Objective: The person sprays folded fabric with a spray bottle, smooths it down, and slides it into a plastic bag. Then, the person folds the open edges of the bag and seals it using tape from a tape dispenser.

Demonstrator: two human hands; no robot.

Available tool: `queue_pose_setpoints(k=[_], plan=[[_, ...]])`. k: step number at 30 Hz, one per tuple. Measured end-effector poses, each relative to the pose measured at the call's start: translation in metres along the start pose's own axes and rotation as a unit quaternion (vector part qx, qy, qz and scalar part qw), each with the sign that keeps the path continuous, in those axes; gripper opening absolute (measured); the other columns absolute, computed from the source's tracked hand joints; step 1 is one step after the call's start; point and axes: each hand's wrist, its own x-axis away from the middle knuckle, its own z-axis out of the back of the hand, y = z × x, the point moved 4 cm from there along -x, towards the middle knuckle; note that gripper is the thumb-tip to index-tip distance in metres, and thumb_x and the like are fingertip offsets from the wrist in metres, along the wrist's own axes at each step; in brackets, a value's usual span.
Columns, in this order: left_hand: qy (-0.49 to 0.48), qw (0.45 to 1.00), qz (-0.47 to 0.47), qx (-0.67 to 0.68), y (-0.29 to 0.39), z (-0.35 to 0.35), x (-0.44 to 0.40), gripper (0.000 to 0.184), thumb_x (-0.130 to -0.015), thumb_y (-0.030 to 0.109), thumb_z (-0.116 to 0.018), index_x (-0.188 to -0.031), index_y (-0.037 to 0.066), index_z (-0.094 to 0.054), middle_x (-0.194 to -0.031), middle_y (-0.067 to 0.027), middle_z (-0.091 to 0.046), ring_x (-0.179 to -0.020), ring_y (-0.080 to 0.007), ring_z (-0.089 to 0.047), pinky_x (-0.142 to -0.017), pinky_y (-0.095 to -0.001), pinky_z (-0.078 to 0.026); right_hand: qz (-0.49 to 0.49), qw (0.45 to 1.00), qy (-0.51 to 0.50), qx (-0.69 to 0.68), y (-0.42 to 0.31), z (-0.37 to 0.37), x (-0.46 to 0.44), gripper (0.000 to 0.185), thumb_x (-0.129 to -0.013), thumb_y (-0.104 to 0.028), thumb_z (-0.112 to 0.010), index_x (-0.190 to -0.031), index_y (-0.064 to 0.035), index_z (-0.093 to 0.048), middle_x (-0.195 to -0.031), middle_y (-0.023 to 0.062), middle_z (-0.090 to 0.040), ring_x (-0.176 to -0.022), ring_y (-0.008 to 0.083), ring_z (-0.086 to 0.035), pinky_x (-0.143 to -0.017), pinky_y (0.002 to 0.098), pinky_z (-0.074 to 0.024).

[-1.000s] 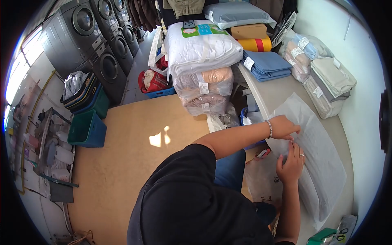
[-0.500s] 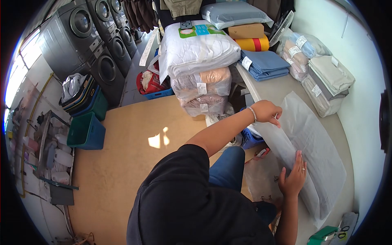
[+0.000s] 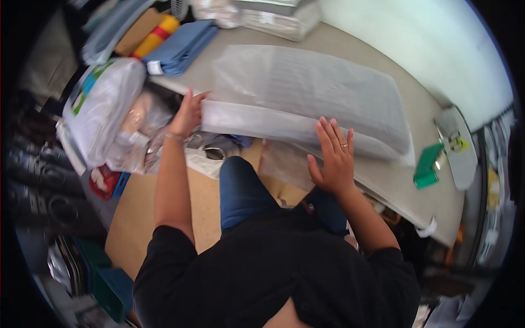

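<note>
A translucent plastic sheet (image 3: 339,90) lies lengthwise on the table, with its near side folded over into a long strip. At the strip's left end is my left hand (image 3: 188,116), a bracelet on its wrist, its fingers closed on the sheet's edge; the exact grip is slightly blurred. Flat on the folded strip, towards its right part, rests my right hand (image 3: 334,156), fingers spread, a ring on one finger. Beneath the table's near edge, another clear plastic piece (image 3: 284,164) hangs beside my knees.
Folded blue cloth (image 3: 183,46) and a yellow roll (image 3: 156,37) lie at the table's back left. Wrapped bundles (image 3: 273,22) stand behind the sheet. A green object (image 3: 429,167) lies on the right, beside a grey board (image 3: 456,147). A white quilt pack (image 3: 104,115) is at left.
The view has swung towards the table. My left hand has moved from working beside my right hand to the sheet's far end; the near side now shows as a straight folded strip.
</note>
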Motion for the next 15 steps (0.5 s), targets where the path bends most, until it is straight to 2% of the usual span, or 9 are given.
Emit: queue_pose_setpoints(k=[1, 2, 4, 5, 7, 10, 12, 14, 15], plan=[[-0.018, 0.999, -0.009, -0.041, 0.000, -0.004, 0.004, 0.069, -0.096, 0.058, -0.050, -0.137, 0.002, -0.051, -0.116, -0.0085, -0.067, -0.097, -0.0189, -0.064, -0.089, -0.0316, -0.049, 0.004, 1.000, 0.026, 0.001, 0.009, 0.000, 0.007, 0.069, -0.083, -0.025, -0.060, -0.145, -0.0035, -0.042, -0.153, 0.0177, -0.039, -0.145, 0.0336, -0.030, -0.118, 0.0585, -0.0070], [-0.032, 0.996, -0.021, -0.080, 0.000, -0.006, 0.006, 0.065, -0.095, 0.054, -0.057, -0.132, 0.001, -0.056, -0.112, -0.0073, -0.068, -0.094, -0.0159, -0.063, -0.086, -0.0293, -0.049, -0.012, 1.000, 0.024, 0.011, 0.021, -0.002, 0.015, 0.069, -0.083, -0.025, -0.060, -0.145, -0.0035, -0.042, -0.153, 0.0177, -0.039, -0.145, 0.0336, -0.030, -0.118, 0.0585, -0.0070], [0.017, 0.977, 0.002, -0.211, 0.002, -0.001, 0.008, 0.046, -0.094, 0.040, -0.067, -0.118, 0.002, -0.065, -0.100, -0.0025, -0.068, -0.087, -0.0092, -0.061, -0.079, -0.0250, -0.048, -0.106, 0.989, 0.082, 0.069, 0.052, -0.002, 0.033, 0.069, -0.087, -0.030, -0.059, -0.150, -0.0093, -0.038, -0.159, 0.0177, -0.027, -0.150, 0.0348, -0.018, -0.116, 0.0608, 0.0005], [0.006, 0.977, 0.004, -0.212, 0.003, -0.004, 0.012, 0.046, -0.094, 0.040, -0.067, -0.118, 0.002, -0.065, -0.100, -0.0025, -0.068, -0.087, -0.0092, -0.061, -0.079, -0.0250, -0.048, -0.114, 0.987, 0.081, 0.076, 0.062, -0.004, 0.039, 0.069, -0.087, -0.030, -0.059, -0.150, -0.0093, -0.038, -0.159, 0.0177, -0.027, -0.150, 0.0348, -0.018, -0.116, 0.0608, 0.0005], [0.065, 0.969, -0.018, -0.237, 0.013, -0.010, 0.021, 0.029, -0.093, 0.028, -0.071, -0.107, 0.003, -0.068, -0.091, 0.0019, -0.066, -0.082, -0.0056, -0.058, -0.073, -0.0217, -0.045, -0.176, 0.976, 0.068, 0.105, 0.089, -0.006, 0.049, 0.070, -0.090, -0.038, -0.057, -0.152, -0.0139, -0.036, -0.162, 0.0177, -0.020, -0.150, 0.0366, -0.013, -0.115, 0.0635, 0.0016], [0.090, 0.969, -0.047, -0.227, -0.003, 0.007, 0.021, 0.026, -0.095, 0.028, -0.067, -0.102, 0.003, -0.068, -0.089, 0.0030, -0.065, -0.080, -0.0045, -0.055, -0.072, -0.0207, -0.044, -0.170, 0.976, 0.081, 0.109, 0.111, -0.006, 0.053, 0.071, -0.091, -0.044, -0.057, -0.153, -0.0169, -0.036, -0.162, 0.0180, -0.019, -0.150, 0.0371, -0.014, -0.115, 0.0637, 0.0009], [0.103, 0.965, -0.050, -0.234, -0.006, 0.015, 0.022, 0.025, -0.095, 0.027, -0.067, -0.099, 0.002, -0.067, -0.086, 0.0039, -0.064, -0.077, -0.0038, -0.053, -0.070, -0.0206, -0.042, -0.167, 0.978, 0.077, 0.095, 0.112, -0.003, 0.052, 0.072, -0.091, -0.044, -0.057, -0.153, -0.0159, -0.035, -0.162, 0.0184, -0.019, -0.150, 0.0374, -0.014, -0.115, 0.0640, 0.0007], [0.117, 0.953, -0.092, -0.266, -0.004, 0.020, 0.024, 0.020, -0.096, 0.024, -0.066, -0.094, 0.003, -0.064, -0.083, 0.0047, -0.060, -0.075, -0.0048, -0.050, -0.069, -0.0210, -0.041, -0.162, 0.981, 0.071, 0.079, 0.112, 0.002, 0.052, 0.073, -0.090, -0.044, -0.058, -0.153, -0.0148, -0.035, -0.162, 0.0187, -0.019, -0.150, 0.0378, -0.014, -0.114, 0.0642, 0.0006], [0.117, 0.952, -0.091, -0.266, -0.002, 0.019, 0.024, 0.020, -0.096, 0.024, -0.066, -0.094, 0.003, -0.064, -0.083, 0.0047, -0.060, -0.075, -0.0048, -0.050, -0.069, -0.0210, -0.041, -0.149, 0.983, 0.087, 0.060, 0.112, 0.009, 0.055, 0.073, -0.090, -0.042, -0.059, -0.152, -0.0112, -0.036, -0.161, 0.0196, -0.020, -0.150, 0.0380, -0.015, -0.115, 0.0629, -0.0007]])
